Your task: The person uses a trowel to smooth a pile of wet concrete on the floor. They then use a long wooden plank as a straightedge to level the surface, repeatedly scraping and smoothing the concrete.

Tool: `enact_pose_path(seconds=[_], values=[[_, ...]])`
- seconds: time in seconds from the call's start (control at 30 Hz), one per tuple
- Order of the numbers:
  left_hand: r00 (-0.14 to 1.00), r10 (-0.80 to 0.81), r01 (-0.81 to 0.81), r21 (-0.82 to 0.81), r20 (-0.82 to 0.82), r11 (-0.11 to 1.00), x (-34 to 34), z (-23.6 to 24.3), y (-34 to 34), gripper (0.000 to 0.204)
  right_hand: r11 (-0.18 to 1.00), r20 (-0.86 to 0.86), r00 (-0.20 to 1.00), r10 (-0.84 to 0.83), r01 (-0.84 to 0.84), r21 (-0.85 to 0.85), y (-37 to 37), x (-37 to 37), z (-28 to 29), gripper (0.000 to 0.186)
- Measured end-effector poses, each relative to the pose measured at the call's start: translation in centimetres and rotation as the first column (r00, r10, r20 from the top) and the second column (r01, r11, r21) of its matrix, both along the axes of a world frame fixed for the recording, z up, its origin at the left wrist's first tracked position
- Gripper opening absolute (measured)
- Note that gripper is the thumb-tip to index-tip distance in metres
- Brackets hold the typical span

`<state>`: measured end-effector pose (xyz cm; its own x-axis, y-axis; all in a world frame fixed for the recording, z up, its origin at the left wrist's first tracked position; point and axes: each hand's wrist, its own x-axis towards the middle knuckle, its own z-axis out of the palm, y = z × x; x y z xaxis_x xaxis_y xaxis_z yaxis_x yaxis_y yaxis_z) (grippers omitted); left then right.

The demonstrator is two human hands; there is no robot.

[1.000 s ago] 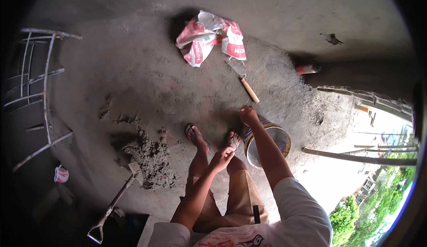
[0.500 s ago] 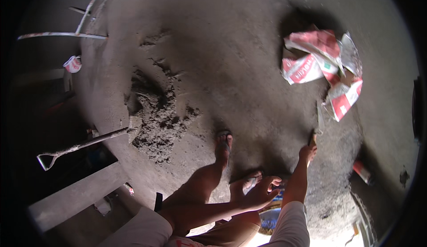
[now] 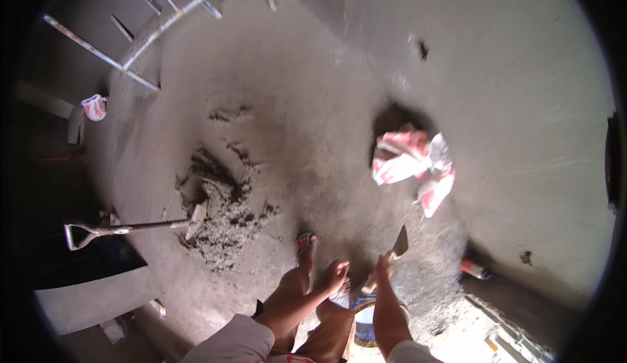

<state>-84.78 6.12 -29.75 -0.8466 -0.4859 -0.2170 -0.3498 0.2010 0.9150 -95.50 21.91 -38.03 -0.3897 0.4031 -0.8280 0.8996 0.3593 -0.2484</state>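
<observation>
The concrete floor [image 3: 313, 101] filled most of the view, grey and dusty. A metal frame [image 3: 163, 16] of thin bars lay at its upper left edge. A heap of wet mortar [image 3: 219, 209] sat left of centre, and a shovel [image 3: 124, 229] lay with its blade on the heap's left side and its handle pointing left. A crumpled red and white sack [image 3: 411, 167] lay right of centre, well apart from the heap. A bucket [image 3: 366, 320] stood by my legs, partly hidden behind my right forearm.

My right hand [image 3: 382, 271] was closed around the wooden handle of a trowel [image 3: 395, 248], whose blade pointed up and away from me, above the floor between the sack and my feet. My left hand [image 3: 333, 277] hung open and held nothing, fingers loosely spread, just left of the trowel handle, over my sandalled foot [image 3: 305, 244].
</observation>
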Motion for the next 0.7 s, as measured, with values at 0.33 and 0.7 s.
enact_pose_path(seconds=[0.33, 0.7], values=[[0.982, -0.183, -0.024, 0.987, 0.053, 0.157, 7.9, 31.2, -9.3, 0.047, 0.641, -0.456, 0.58, 0.675, -0.767, -0.027, -10.5, 11.4, 38.7, 0.051], [0.958, 0.162, -0.277, 0.911, 0.237, 0.307, 29.6, 22.9, -27.2, 0.017, -0.224, -0.549, -0.339, 0.764, -0.937, 0.266, -22.0, 19.4, 47.1, 0.039]])
